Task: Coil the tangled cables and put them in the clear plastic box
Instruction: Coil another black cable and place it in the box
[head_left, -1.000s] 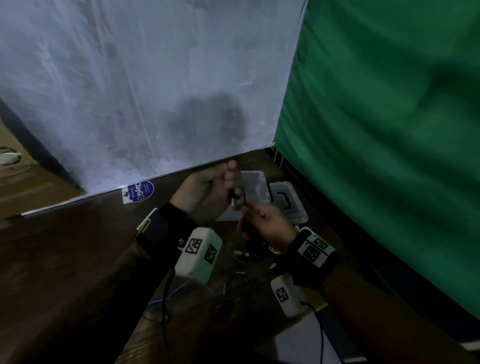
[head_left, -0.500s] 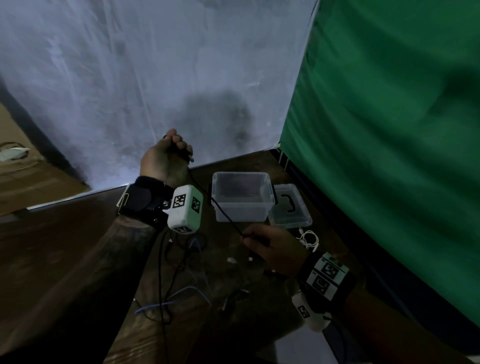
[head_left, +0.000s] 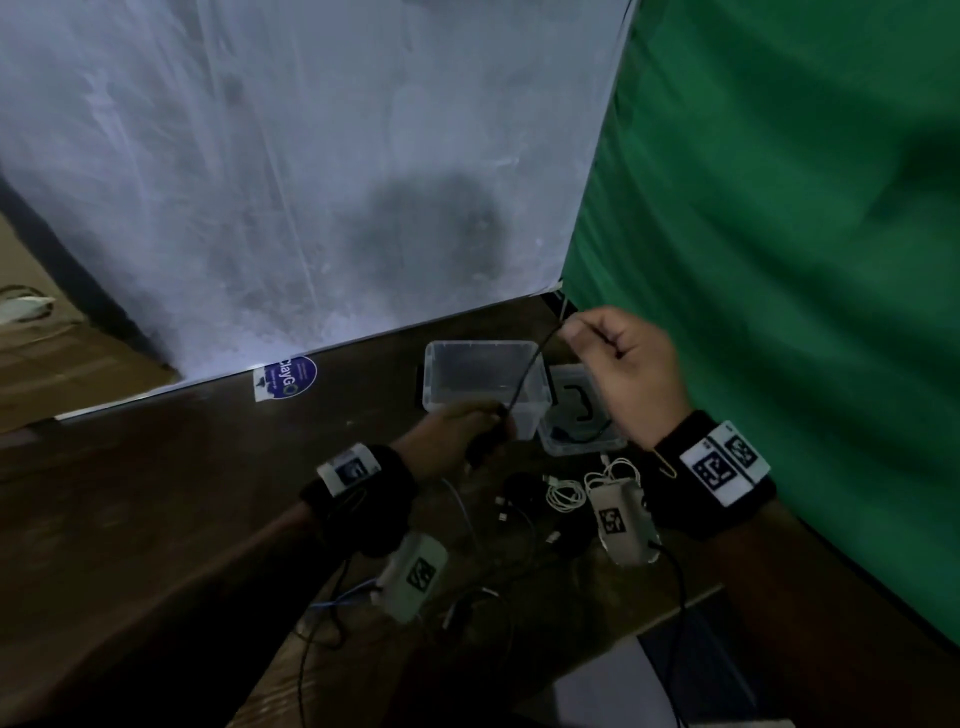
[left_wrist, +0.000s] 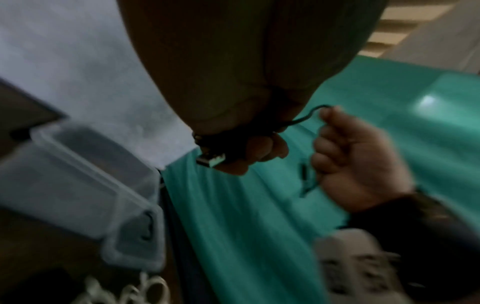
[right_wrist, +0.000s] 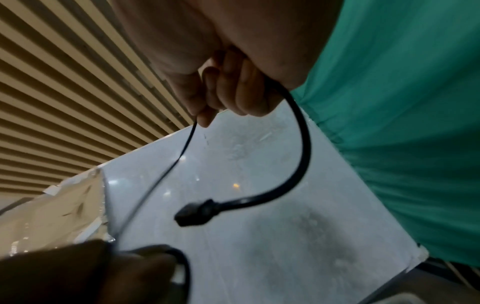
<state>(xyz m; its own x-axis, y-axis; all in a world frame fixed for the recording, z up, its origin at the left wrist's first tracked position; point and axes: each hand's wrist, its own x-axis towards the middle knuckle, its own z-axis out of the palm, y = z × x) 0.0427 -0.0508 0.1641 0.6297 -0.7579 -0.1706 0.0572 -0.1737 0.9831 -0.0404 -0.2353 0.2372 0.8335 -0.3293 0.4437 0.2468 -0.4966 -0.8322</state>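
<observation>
At the far left a blue round sticker (head_left: 291, 376) sits at the foot of the white backdrop (head_left: 260, 182), on the dark wooden table (head_left: 156, 493). Next comes the left hand (head_left: 457, 431), low over the table, its fingers curled tight around one end of a black cable (head_left: 524, 376). In the left wrist view a metal USB plug (left_wrist: 211, 160) sticks out below those clenched fingers. From this fist the cable runs in a taut line upward and to the right, crossing in front of the clear plastic box (head_left: 485, 384), which stands open near the backdrop's bottom edge; whether anything lies inside it cannot be told. Just to the right of the box, touching it, lies its lid (head_left: 576, 410) with a dark handle.

On the table nearer the person, between the two forearms, loose cables are still tangled — a thin blue one (head_left: 467, 514), dark ones, and a bundle of white cable (head_left: 566, 493).

Furthest right is the right hand (head_left: 623, 369), raised above the box and lid, closed in a fist. Its thumb and forefinger pinch the black cable where the taut stretch ends; the right wrist view shows the remaining length looping out under the curled fingers (right_wrist: 246, 96) and ending in a small black connector (right_wrist: 197, 211) that hangs free. Behind this hand hangs a green cloth (head_left: 779, 260).
</observation>
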